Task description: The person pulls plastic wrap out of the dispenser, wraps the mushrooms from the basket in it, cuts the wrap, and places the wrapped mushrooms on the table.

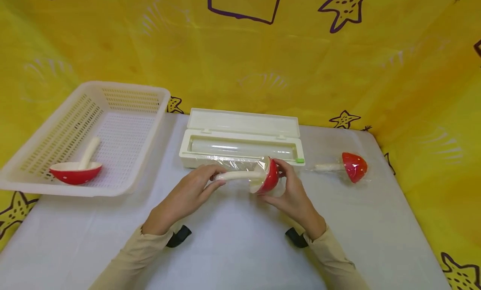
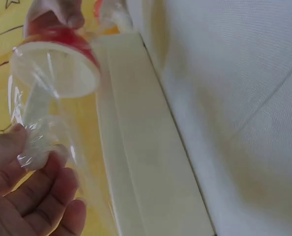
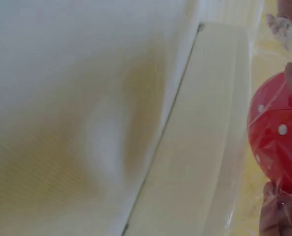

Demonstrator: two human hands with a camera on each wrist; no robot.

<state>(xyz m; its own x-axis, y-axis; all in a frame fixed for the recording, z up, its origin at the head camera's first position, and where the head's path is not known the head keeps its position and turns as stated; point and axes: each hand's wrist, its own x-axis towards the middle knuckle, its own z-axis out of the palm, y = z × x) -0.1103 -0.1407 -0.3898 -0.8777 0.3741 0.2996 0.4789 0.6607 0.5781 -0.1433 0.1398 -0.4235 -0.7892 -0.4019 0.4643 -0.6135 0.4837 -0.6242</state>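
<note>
A mushroom-shaped ladle (image 1: 271,178), its red bowl dotted white and its stem white, lies sideways between both hands. Clear cling film covers it, crinkled around the stem in the left wrist view. My left hand (image 1: 188,194) pinches the film-covered stem end (image 2: 35,155). On the other side my right hand (image 1: 294,198) grips the bowl, fingers and thumb spread around its outside (image 3: 278,137). Just behind the hands stands a white film dispenser (image 1: 185,159), lid up and a film roll (image 1: 242,147) inside. Film hangs along its front edge and overlaps the ladle.
At the left, a white plastic basket (image 1: 94,192) contains another red ladle (image 1: 77,176) without visible film. A film-wrapped ladle (image 1: 354,167) lies right of the dispenser on the white tablecloth (image 1: 240,248). Yellow patterned cloth (image 1: 225,64) hangs behind the table.
</note>
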